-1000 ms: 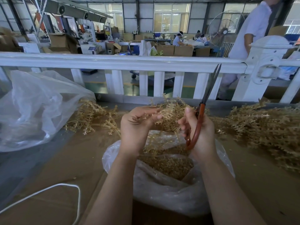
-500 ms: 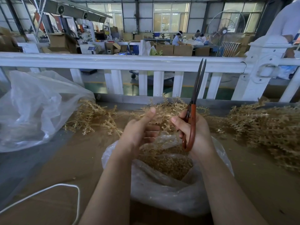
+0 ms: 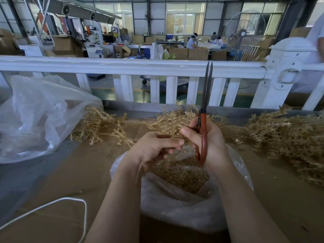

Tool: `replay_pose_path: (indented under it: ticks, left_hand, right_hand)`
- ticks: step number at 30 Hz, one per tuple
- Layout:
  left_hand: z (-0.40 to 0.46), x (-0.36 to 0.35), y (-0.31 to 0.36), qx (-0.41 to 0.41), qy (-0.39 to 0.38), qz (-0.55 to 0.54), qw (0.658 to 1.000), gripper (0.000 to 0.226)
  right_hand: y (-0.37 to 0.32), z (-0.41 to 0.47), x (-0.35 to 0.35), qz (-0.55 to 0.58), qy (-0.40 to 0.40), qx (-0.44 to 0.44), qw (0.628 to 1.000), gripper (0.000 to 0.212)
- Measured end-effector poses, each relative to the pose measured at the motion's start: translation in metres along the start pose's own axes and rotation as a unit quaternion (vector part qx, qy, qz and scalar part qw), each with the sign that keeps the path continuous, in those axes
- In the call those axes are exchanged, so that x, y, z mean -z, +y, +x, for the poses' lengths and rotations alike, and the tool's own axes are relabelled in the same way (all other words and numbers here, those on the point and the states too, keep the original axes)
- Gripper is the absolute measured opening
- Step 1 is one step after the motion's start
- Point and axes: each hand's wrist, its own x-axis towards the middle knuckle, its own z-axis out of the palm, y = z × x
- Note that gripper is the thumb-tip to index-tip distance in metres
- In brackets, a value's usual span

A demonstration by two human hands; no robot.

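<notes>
The gold-coloured branching plastic sprig [image 3: 171,120] was held upright above the table, between the two hands and over the open mouth of a small clear plastic bag [image 3: 175,211]. The left hand [image 3: 154,149] was closed, fingers curled round the sprig's lower stem. The right hand [image 3: 212,146] gripped the red-handled steel scissors [image 3: 203,120], whose blades pointed straight up and were almost together; its thumb touched the sprig. The bag held a heap of small gold cut pieces [image 3: 182,178].

The brown cardboard-covered table [image 3: 52,181] carried loose piles of similar sprigs at left [image 3: 100,125] and right [image 3: 289,141], a large crumpled clear plastic sack [image 3: 35,116] at far left, and a white cord [image 3: 84,209] looped near the front edge. A white railing [image 3: 122,65] bordered the table's far side. Beyond it lay a factory hall with stacked cardboard boxes [image 3: 198,54], a tall pedestal fan [image 3: 245,30], seated workers [image 3: 192,42] and large windows [image 3: 185,18].
</notes>
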Motion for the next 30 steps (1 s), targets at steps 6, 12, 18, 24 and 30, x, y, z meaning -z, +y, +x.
replay_pose_path:
  ticks: [6, 12, 18, 24, 30]
  left_hand:
    - [0.003, 0.0, -0.003, -0.033, -0.001, -0.045, 0.998, 0.019]
    - [0.01, -0.004, -0.002, -0.085, 0.079, -0.211, 0.971, 0.007]
    - [0.012, -0.001, -0.001, -0.127, 0.123, -0.325, 0.929, 0.005]
    - [0.012, 0.003, -0.001, -0.143, 0.111, -0.36, 0.915, 0.007]
    - [0.014, 0.001, -0.003, -0.169, 0.107, -0.373, 0.906, 0.01]
  right_hand:
    - [0.004, 0.001, -0.002, -0.015, 0.014, 0.004, 1.0, 0.021]
    - [0.006, 0.0, -0.004, -0.092, 0.052, 0.003, 0.994, 0.041]
    - [0.01, -0.003, -0.004, -0.237, 0.026, -0.007, 0.971, 0.053]
    - [0.018, -0.005, -0.004, -0.312, -0.013, 0.003, 0.95, 0.061]
    - [0.021, -0.006, -0.005, -0.376, -0.033, 0.021, 0.926, 0.063]
